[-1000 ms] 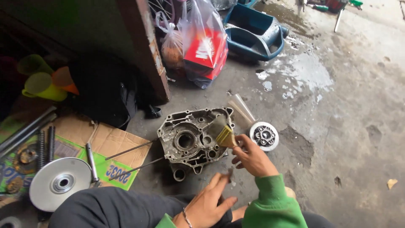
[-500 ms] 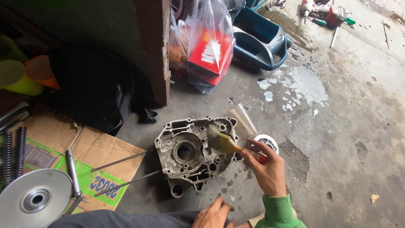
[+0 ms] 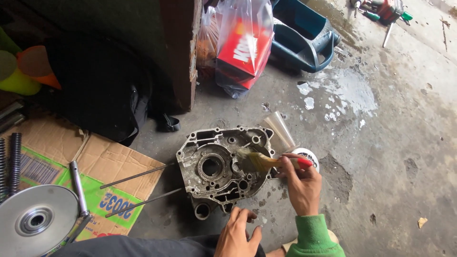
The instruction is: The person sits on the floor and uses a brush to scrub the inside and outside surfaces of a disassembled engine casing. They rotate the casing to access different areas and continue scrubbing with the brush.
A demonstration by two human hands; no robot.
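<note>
On the concrete floor [image 3: 381,157], right hand [image 3: 301,183] fingers grip a paintbrush [image 3: 266,162] on the engine casing [image 3: 221,166]; left hand [image 3: 238,235] rests released.

A grey concrete floor [image 3: 390,157], stained and wet in patches, carries everything. At its middle lies a metal engine crankcase half [image 3: 223,169], open face up. Left of the crankcase a flattened cardboard box [image 3: 71,162] covers the floor, with a round metal pulley disc [image 3: 35,221], coil springs [image 3: 12,162] and a steel shaft [image 3: 78,188] on it. Two thin rods [image 3: 143,188] reach from the crankcase toward the cardboard. Beyond the crankcase stand a plastic bag with a red box [image 3: 240,47] and a blue jerrycan [image 3: 304,35].
</note>
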